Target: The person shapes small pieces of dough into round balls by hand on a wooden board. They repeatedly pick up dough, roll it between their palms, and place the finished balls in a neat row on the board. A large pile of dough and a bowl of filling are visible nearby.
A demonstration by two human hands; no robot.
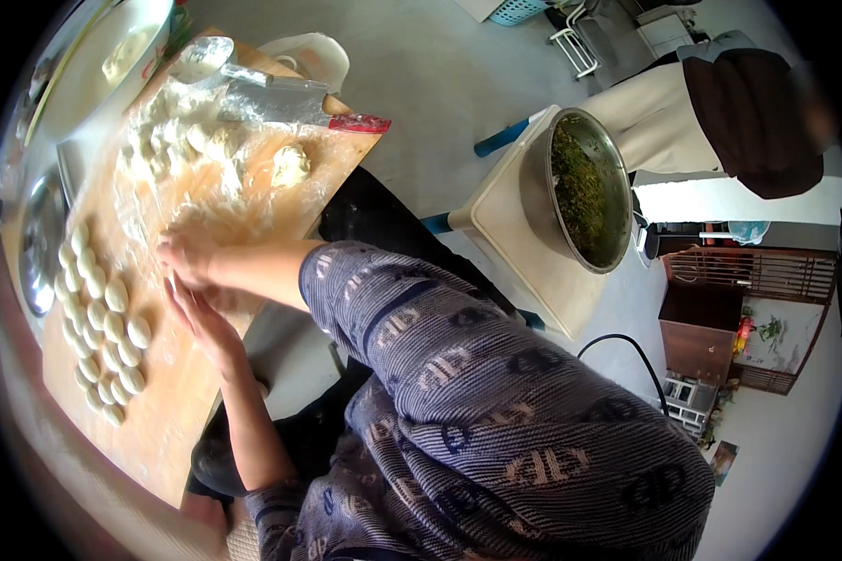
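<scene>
Both of my hands meet over the floured wooden board (173, 430). My left hand (199, 321) has its fingers stretched out, their tips against the right hand. My right hand (189, 257) is curled and lies against the left; whatever may be inside it is hidden. Beside them, rows of smooth oval dough pieces (112, 326) lie on the board. Past my right hand are several rough, floury dough pieces (173, 140) and a single dough lump (291, 165). A wide metal blade (271, 98) with a red end lies behind these.
A white basin (77, 79) holding dough and a small flour container (202, 60) stand at the upper left. A shiny metal dish (43, 245) sits at the board's far edge. On a cream stool (531, 273) rests a steel bowl (541, 192) of chopped greens, near another person (653, 117).
</scene>
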